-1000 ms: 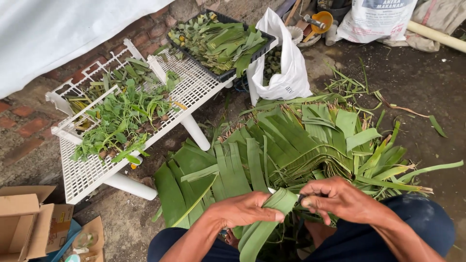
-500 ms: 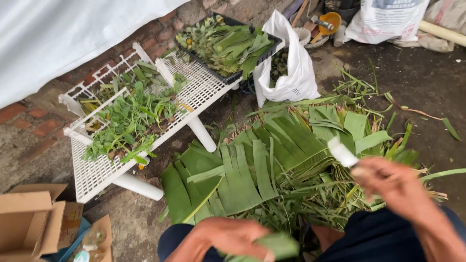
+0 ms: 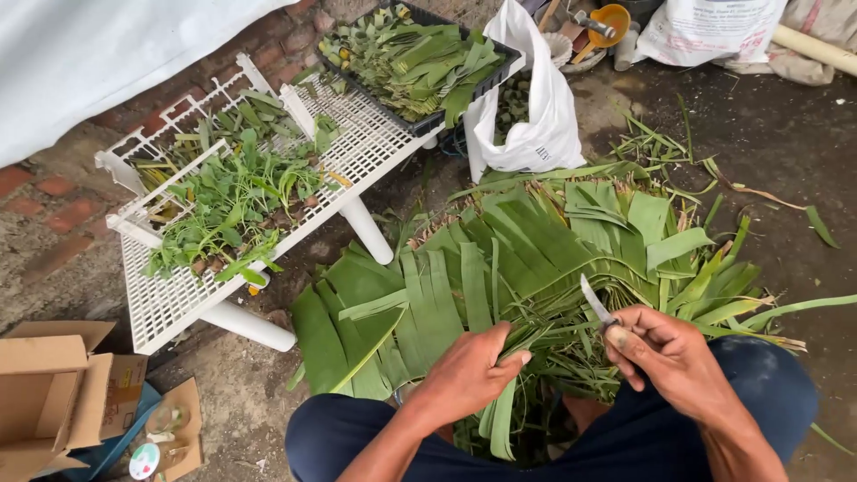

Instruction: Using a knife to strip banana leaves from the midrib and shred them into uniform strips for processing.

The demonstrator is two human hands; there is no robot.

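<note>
My right hand (image 3: 671, 353) grips a small knife (image 3: 595, 303) with its blade pointing up and away over the leaf pile. My left hand (image 3: 471, 368) presses down on long green leaf strips (image 3: 502, 418) between my knees, fingers closed around them. In front of me spreads a big fan of cut banana-type leaves (image 3: 500, 259) on the ground. My dark blue trouser legs frame the bottom of the view.
A white plastic rack (image 3: 170, 303) with leafy greens lies at left. A black tray of leaves (image 3: 420, 54) rests on its far end, a white plastic bag (image 3: 536, 116) beside it. Cardboard boxes (image 3: 54, 393) sit at the lower left. Sacks and an orange bowl (image 3: 612, 18) lie behind.
My right hand let go of the folded leaf, swung out to the right with the knife, and came back near my knee. My left hand lowered onto the leaf strips.
</note>
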